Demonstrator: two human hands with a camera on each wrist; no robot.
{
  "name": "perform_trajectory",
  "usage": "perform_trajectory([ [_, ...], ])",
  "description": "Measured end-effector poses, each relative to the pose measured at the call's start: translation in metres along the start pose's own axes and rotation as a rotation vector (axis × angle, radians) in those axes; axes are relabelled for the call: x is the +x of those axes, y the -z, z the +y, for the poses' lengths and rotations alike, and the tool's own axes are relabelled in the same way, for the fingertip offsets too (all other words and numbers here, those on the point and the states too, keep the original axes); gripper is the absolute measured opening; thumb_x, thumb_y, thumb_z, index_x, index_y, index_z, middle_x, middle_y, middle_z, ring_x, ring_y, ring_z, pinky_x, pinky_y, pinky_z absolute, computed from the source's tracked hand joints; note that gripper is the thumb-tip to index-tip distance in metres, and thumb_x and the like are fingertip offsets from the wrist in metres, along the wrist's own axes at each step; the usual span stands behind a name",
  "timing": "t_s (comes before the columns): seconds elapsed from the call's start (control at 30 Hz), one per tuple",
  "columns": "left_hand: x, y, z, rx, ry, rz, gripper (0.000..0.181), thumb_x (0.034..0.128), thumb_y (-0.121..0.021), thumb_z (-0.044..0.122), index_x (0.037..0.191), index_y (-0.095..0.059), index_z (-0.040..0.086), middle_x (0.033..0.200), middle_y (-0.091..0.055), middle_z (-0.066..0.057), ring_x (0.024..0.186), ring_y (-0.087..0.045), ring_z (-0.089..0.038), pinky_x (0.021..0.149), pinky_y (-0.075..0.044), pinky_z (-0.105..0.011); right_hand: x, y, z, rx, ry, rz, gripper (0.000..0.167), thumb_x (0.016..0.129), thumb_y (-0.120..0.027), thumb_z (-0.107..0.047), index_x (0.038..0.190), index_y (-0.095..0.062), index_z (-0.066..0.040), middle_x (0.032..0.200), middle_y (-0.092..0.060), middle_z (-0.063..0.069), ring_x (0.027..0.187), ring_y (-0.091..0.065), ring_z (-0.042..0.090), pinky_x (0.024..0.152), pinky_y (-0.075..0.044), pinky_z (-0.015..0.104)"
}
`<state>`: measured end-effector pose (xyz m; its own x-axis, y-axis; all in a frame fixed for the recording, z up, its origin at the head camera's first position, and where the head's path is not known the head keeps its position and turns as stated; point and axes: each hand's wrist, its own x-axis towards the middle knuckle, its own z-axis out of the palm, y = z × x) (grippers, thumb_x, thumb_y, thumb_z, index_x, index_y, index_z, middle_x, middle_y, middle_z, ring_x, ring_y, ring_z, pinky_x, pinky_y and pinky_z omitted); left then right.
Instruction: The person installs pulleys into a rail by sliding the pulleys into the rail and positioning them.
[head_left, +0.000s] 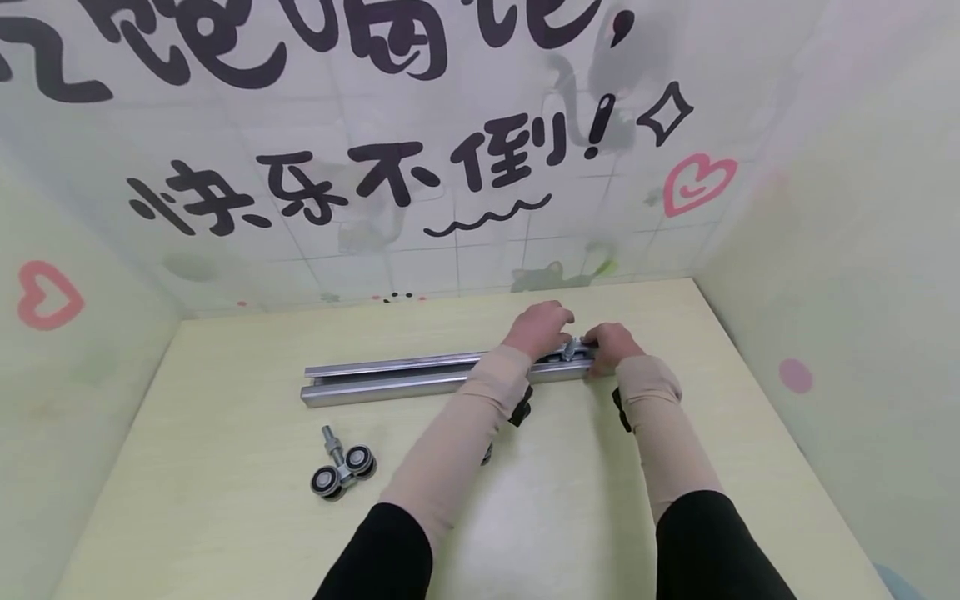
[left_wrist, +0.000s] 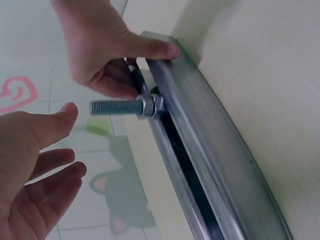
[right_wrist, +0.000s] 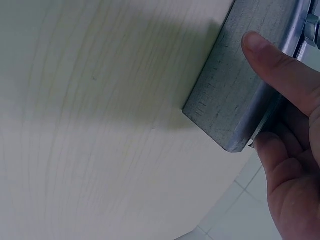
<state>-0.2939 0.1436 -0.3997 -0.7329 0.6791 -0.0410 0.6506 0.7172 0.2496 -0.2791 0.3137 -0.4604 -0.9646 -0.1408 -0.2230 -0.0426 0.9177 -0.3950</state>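
Observation:
A silver metal channel rail (head_left: 390, 387) lies along the back of the table with its slot facing up. Near its right end, a threaded bolt with nuts (left_wrist: 120, 107) stands out of the slot. My left hand (head_left: 538, 327) is beside this bolt, its fingers spread and apart from it in the left wrist view. At the rail's right end, my right hand (head_left: 615, 343) grips the channel, the thumb (right_wrist: 270, 57) pressed on the near side wall and the other fingers at the slot and end. Whatever the bolt is fixed to inside the slot is hidden.
A roller trolley (head_left: 341, 471) with black-rimmed wheels and a bolt lies on the pale wooden table (head_left: 225, 500), front left. Another small dark part (head_left: 487, 454) shows partly behind my left forearm. Walls bound the table at the back and both sides.

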Motion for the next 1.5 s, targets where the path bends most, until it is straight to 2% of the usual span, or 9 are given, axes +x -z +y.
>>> perform_trajectory([
  [0.17,0.006,-0.010,0.009,-0.003,-0.040,0.005,0.019,0.0854,-0.060,0.013,0.102,-0.069,0.010,0.100,-0.066,-0.003,0.091,-0.060,-0.016,0.076,-0.050,-0.027,0.001,-0.004,0.001,0.011,0.036,0.041,0.062,0.048,-0.085,-0.005,0.106,-0.064,0.003,0.106,-0.064,0.018,0.100,-0.057,0.034,0.091,-0.044,0.043],
  [0.33,0.006,-0.020,0.013,0.048,0.011,0.025,0.010,0.0845,-0.061,0.013,0.089,-0.070,0.011,0.087,-0.066,-0.004,0.079,-0.060,-0.017,0.066,-0.051,-0.029,0.002,-0.007,-0.001,0.021,0.053,0.049,0.062,0.047,-0.086,-0.005,0.104,-0.065,0.003,0.104,-0.065,0.018,0.097,-0.057,0.032,0.089,-0.044,0.042],
  [0.63,0.004,-0.035,0.022,0.096,0.064,0.098,0.018,0.0885,-0.052,0.006,0.089,-0.069,0.012,0.086,-0.066,-0.005,0.078,-0.063,-0.018,0.062,-0.053,-0.028,0.000,-0.006,-0.005,0.028,0.035,0.032,0.058,0.047,-0.085,0.000,0.102,-0.068,-0.002,0.103,-0.065,0.016,0.098,-0.056,0.031,0.090,-0.043,0.043],
  [0.8,0.004,-0.036,0.023,0.101,0.077,0.123,0.018,0.0879,-0.052,0.005,0.089,-0.069,0.013,0.086,-0.066,-0.004,0.078,-0.062,-0.018,0.063,-0.053,-0.028,0.001,-0.006,-0.005,0.009,0.048,0.037,0.056,0.048,-0.084,0.002,0.102,-0.068,-0.001,0.104,-0.065,0.016,0.099,-0.056,0.032,0.091,-0.043,0.043],
  [1.1,0.001,-0.036,0.022,0.103,0.078,0.097,0.019,0.0867,-0.053,0.003,0.093,-0.069,0.012,0.088,-0.067,-0.005,0.078,-0.063,-0.017,0.063,-0.054,-0.027,0.000,-0.007,-0.006,0.008,0.026,0.024,0.058,0.049,-0.084,0.000,0.104,-0.066,0.001,0.105,-0.065,0.017,0.100,-0.055,0.033,0.091,-0.043,0.043],
  [1.33,-0.002,-0.030,0.020,0.121,0.078,0.127,0.016,0.0843,-0.056,0.003,0.089,-0.070,0.011,0.083,-0.067,-0.006,0.074,-0.063,-0.019,0.059,-0.054,-0.028,0.000,-0.004,-0.002,-0.005,0.024,0.057,0.059,0.048,-0.084,-0.002,0.103,-0.065,0.003,0.103,-0.065,0.018,0.097,-0.056,0.033,0.089,-0.044,0.043],
  [1.5,-0.006,-0.029,0.016,0.130,0.082,0.131,0.016,0.0839,-0.055,0.002,0.086,-0.069,0.011,0.082,-0.066,-0.007,0.074,-0.063,-0.020,0.059,-0.053,-0.029,0.001,-0.002,0.001,-0.025,0.040,0.048,0.060,0.047,-0.084,-0.005,0.103,-0.065,0.004,0.105,-0.064,0.019,0.099,-0.056,0.034,0.090,-0.043,0.044],
])
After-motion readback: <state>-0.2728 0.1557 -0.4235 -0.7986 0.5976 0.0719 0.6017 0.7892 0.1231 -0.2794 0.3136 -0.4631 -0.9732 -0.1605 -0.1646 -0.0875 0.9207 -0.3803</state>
